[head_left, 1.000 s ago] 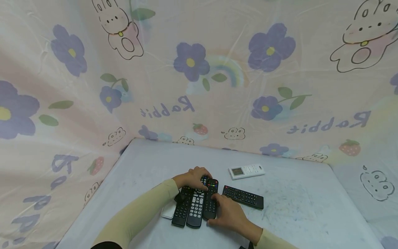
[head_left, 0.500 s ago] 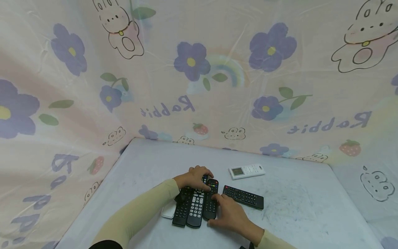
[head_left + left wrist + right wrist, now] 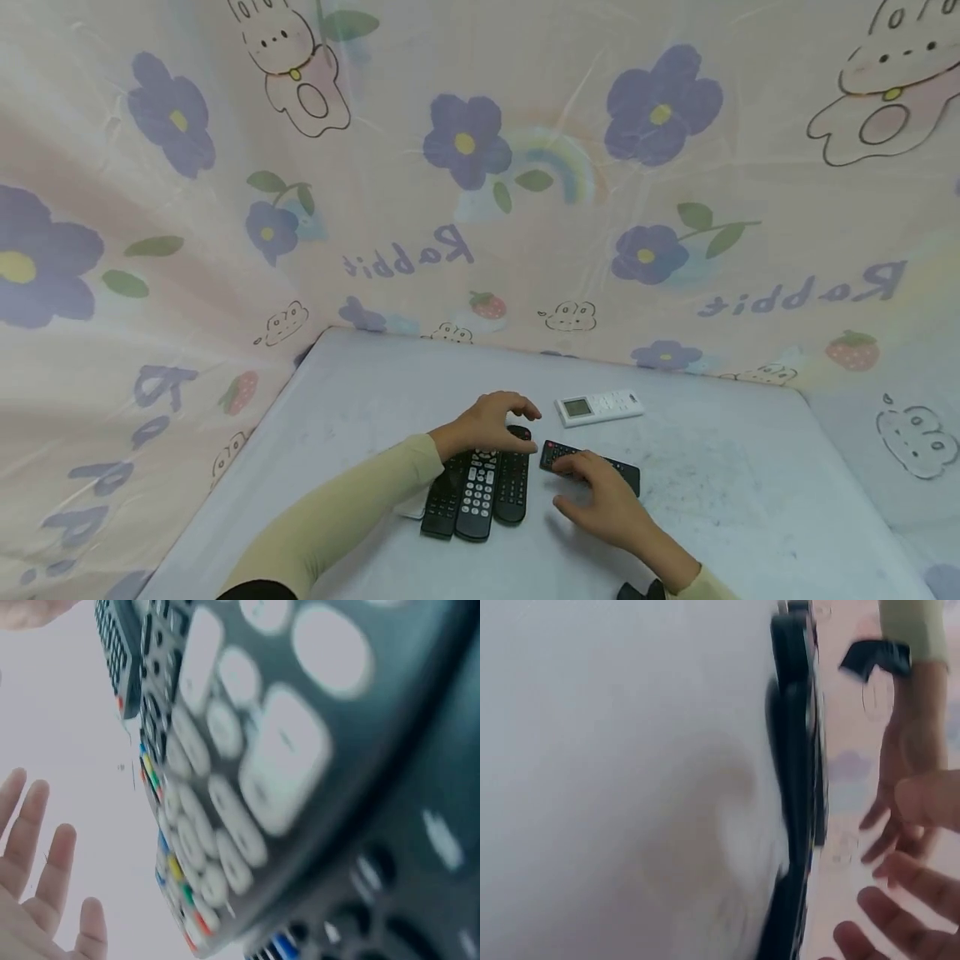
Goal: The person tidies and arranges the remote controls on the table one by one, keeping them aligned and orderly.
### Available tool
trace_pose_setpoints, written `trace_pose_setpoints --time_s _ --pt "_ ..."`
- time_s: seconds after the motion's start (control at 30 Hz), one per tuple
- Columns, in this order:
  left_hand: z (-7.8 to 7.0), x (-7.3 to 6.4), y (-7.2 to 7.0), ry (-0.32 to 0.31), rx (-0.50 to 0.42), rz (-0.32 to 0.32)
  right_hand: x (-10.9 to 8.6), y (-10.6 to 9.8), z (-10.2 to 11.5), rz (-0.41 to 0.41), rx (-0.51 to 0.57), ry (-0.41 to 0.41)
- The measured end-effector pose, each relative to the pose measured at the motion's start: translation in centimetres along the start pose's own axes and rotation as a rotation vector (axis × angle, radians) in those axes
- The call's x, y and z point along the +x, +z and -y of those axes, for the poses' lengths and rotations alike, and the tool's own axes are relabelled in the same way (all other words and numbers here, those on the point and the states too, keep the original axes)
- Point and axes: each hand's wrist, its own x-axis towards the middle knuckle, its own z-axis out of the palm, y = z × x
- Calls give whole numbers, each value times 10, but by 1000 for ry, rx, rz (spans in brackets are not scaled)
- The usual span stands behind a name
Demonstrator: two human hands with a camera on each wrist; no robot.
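Three black remote controls lie side by side in the head view: a left one (image 3: 440,505), a middle one with pale buttons (image 3: 476,497) and a right one (image 3: 512,487). My left hand (image 3: 492,422) hovers over their far ends, thumb and fingers spread apart, holding nothing. A separate black remote control (image 3: 628,475) lies to the right at a slant. My right hand (image 3: 603,504) is over it and covers part of it, fingers loosely bent; contact cannot be told. The middle remote's buttons (image 3: 285,757) fill much of the left wrist view.
A white remote control with a small screen (image 3: 600,407) lies farther back on the white table (image 3: 360,392). Part of a white object (image 3: 411,504) shows left of the row. A patterned curtain (image 3: 480,208) stands behind the table.
Both hands have come off the row of black remotes. The left rose slightly and moved right; the right moved right over the separate black remote. The row itself looks about the same.
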Motion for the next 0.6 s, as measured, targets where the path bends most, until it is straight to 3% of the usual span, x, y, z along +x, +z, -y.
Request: trace_pose_setpoints --time_s 0.17,0.4,0.6 --pt "-9 5 11 -28 25 39 -5 -13 -19 -44 -26 19" --pt "-17 15 28 -61 -186 42 -12 -32 -41 -118 -110 58" --pt "-19 20 38 -139 -219 57 -15 -46 -52 -93 -135 126"
